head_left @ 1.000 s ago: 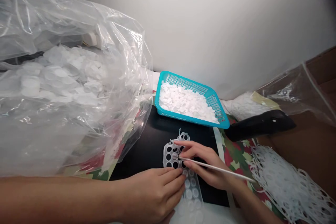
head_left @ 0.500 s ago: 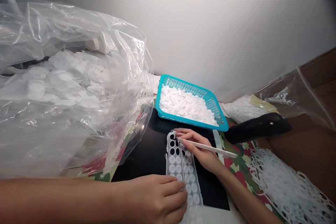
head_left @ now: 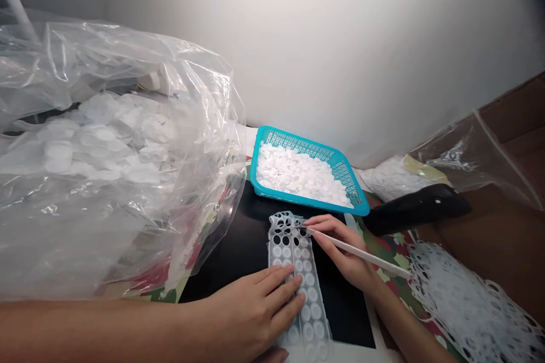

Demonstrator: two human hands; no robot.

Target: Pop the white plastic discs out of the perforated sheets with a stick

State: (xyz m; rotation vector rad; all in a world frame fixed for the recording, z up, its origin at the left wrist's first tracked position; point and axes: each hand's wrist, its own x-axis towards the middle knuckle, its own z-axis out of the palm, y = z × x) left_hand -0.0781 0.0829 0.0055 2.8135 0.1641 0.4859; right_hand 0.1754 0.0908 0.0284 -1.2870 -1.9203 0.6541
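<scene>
A long, translucent tray (head_left: 315, 296) with rows of round wells lies on a black mat (head_left: 221, 261). Most of the wells in view hold white discs, while several near the far end look dark. My left hand (head_left: 259, 306) rests on the near part of the tray, its fingers stretched out. Between the fingers of my right hand (head_left: 347, 249) is a slim white stick (head_left: 366, 256), its tip at the tray's far end. Right there, a thin holed film (head_left: 281, 219) is bunched up from the tray's surface beside my right fingertips.
Behind the tray stands a blue basket (head_left: 254, 173) of small white discs. A large clear bag (head_left: 208, 85) with round translucent pieces fills the left. On the right are a black object (head_left: 419, 210), a pile of holed film scraps (head_left: 472, 300) and a cardboard box (head_left: 515, 125).
The holed film now stands up bunched at the tray's far end. My right hand and the stick have shifted slightly right and down. My left fingers have straightened and spread over the tray.
</scene>
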